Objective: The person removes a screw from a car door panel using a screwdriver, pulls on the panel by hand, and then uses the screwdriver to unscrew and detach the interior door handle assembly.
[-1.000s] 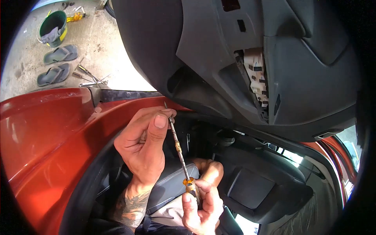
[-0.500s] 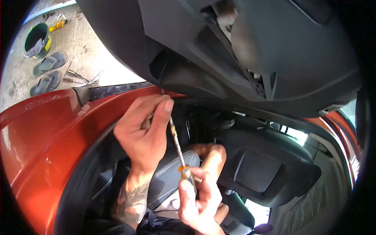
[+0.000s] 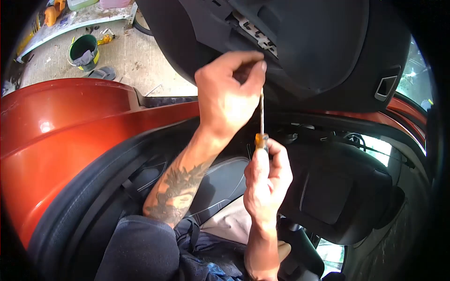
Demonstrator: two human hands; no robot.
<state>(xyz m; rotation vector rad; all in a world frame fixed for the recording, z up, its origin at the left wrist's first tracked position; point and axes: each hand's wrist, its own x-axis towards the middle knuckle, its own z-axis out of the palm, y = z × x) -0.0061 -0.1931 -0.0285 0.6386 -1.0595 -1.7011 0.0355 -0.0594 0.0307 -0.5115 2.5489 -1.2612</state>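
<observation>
A screwdriver [image 3: 262, 114] with a long thin metal shaft and an amber-and-clear handle is held upright in front of the dark car door panel [image 3: 323, 42]. My right hand [image 3: 267, 182] is closed round its handle from below. The thumb and fingers of my left hand [image 3: 229, 91] pinch together at the upper end of the shaft, hiding the tip. Just above my left fingertips, a slot in the panel shows a pale slotted metal part [image 3: 255, 33].
Orange bodywork [image 3: 70, 110] curves along the left. Dark car seats [image 3: 323, 192] lie below and to the right. Outside on the concrete stand a green bucket [image 3: 84, 51] with a cloth, a grey sandal [image 3: 104, 73] and a yellow-handled tool [image 3: 106, 39]. A door handle recess [image 3: 387, 88] is at right.
Both hands have moved up and to the right with the screwdriver, which now stands nearly vertical. My view has shifted, showing the panel's slot more clearly and more of the floor outside.
</observation>
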